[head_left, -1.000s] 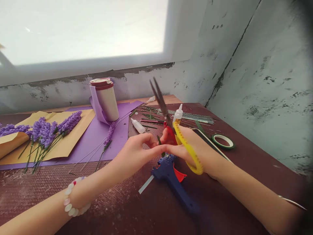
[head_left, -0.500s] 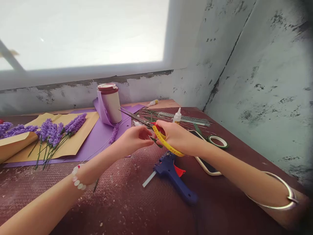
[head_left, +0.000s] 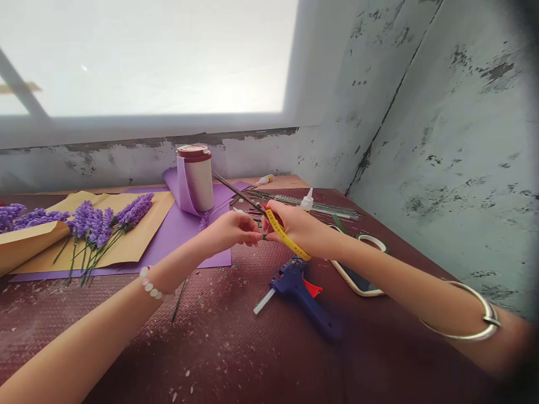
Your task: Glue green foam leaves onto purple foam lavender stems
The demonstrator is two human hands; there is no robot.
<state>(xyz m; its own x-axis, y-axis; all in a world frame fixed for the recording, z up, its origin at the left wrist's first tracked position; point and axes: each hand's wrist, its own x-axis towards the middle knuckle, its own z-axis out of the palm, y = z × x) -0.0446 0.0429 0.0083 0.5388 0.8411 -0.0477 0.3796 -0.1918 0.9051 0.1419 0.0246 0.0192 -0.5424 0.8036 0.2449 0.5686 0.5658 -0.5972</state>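
My right hand (head_left: 297, 227) is closed on a pair of scissors (head_left: 240, 192). Their dark blades point up and to the left, and a yellow printed band (head_left: 286, 234) curves along the handle side. Close beside it, my left hand (head_left: 238, 229) has its fingers pinched together. A small dark green piece (head_left: 264, 237) shows between the fingertips of both hands; what else the left fingers hold is hidden. Past my left forearm a purple lavender sprig (head_left: 204, 221) is partly covered, and a thin green stem (head_left: 179, 300) lies below the wrist.
A blue glue gun (head_left: 301, 297) lies below my right hand. Nearby are a phone (head_left: 357, 280), a green tape roll (head_left: 373, 242), a glue bottle (head_left: 307, 200) and wire stems (head_left: 337, 210). Leftward are lavender flowers (head_left: 95, 224), brown paper (head_left: 143, 238), purple paper (head_left: 217, 258) and a lidded cup (head_left: 200, 182).
My hands have drawn closer at the fingertips. The green piece, a longer strip before, now shows only as a small bit. The scissor blades look closer together, and the view has shifted slightly.
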